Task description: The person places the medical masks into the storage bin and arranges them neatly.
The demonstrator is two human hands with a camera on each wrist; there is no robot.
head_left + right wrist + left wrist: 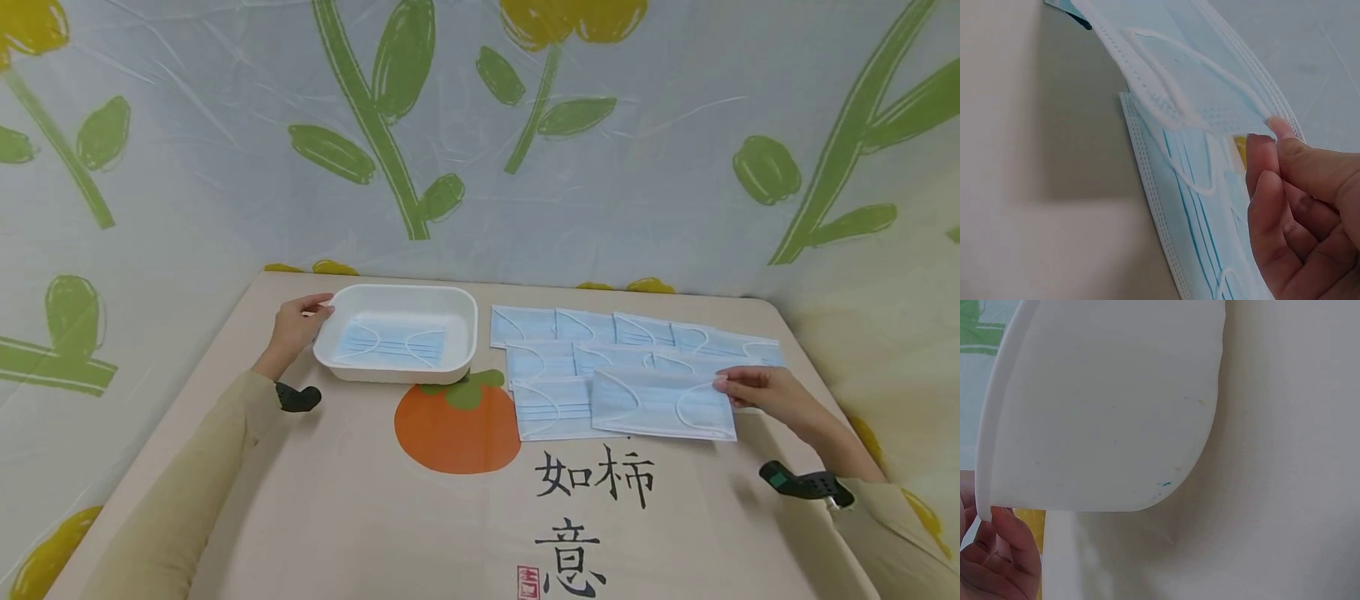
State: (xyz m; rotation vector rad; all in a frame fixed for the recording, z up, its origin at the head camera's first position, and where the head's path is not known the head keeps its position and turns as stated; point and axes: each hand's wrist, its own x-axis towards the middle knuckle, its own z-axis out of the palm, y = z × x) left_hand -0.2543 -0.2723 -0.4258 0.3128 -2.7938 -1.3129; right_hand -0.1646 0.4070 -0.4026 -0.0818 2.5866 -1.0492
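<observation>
In the head view my right hand (772, 396) pinches a light blue face mask (660, 404) by its right end. The right wrist view shows this mask (1179, 69) raised over another mask (1191, 206) on the table, between thumb and fingertips. Several more masks (551, 408) lie in overlapping rows around it. On the left, my left hand (296, 325) grips the rim of a white plastic tray (471, 325) at its left side. Inside the tray lies a mask (390, 343) with its ear loops upward. In the left wrist view the tray's outer wall (1104, 412) fills much of the picture.
The table (360, 500) wears a beige cloth printed with an orange persimmon (457, 429) and black characters (592, 479). Behind it hangs a pale curtain (247, 167) with green leaves and yellow flowers.
</observation>
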